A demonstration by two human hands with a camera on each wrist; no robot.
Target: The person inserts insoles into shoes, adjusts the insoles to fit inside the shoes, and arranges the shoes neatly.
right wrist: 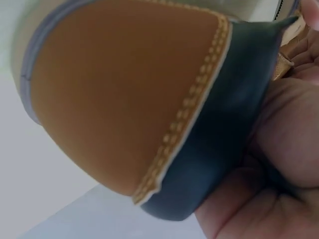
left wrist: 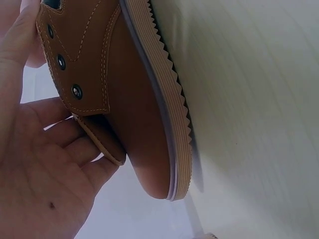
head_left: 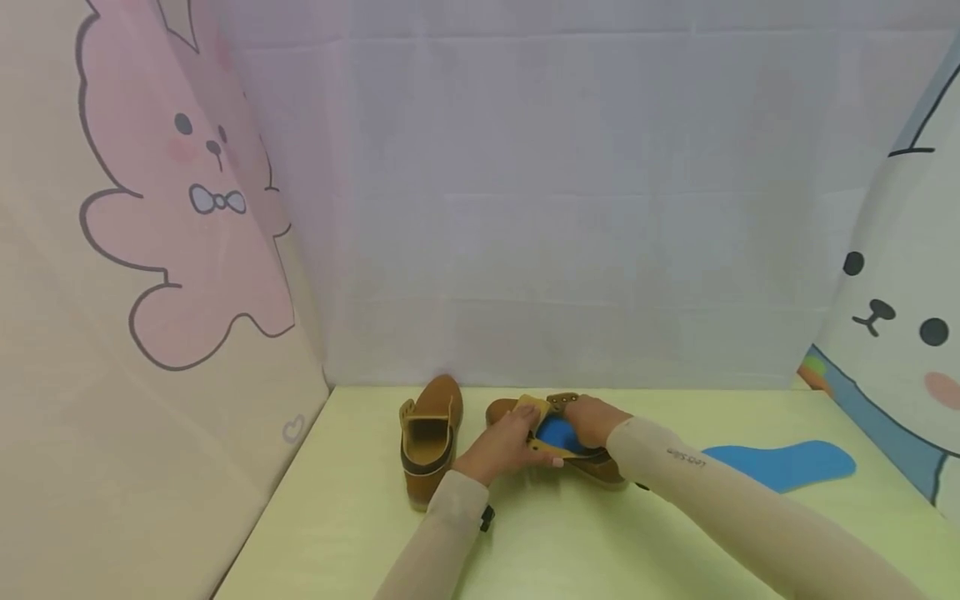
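A brown leather shoe (head_left: 501, 410) lies across the table, its toe to the left, with a blue insole (head_left: 557, 432) showing in its opening. My left hand (head_left: 506, 440) grips it near the front; in the left wrist view the fingers curl behind the tongue (left wrist: 102, 139), beside the eyelet flap (left wrist: 77, 91). From above, my right hand (head_left: 595, 422) reaches into the heel end and holds the insole there, fingertips hidden. The right wrist view shows the heel (right wrist: 124, 94) and dark collar (right wrist: 214, 124) close beside that hand.
A matching brown shoe (head_left: 429, 479) stands upright on the left, toe toward the back curtain. Another blue insole (head_left: 795, 465) lies flat on the right, partly behind my right sleeve (head_left: 690, 475). Printed curtains (head_left: 570, 208) enclose the pale yellow table (head_left: 585, 550) at back and sides.
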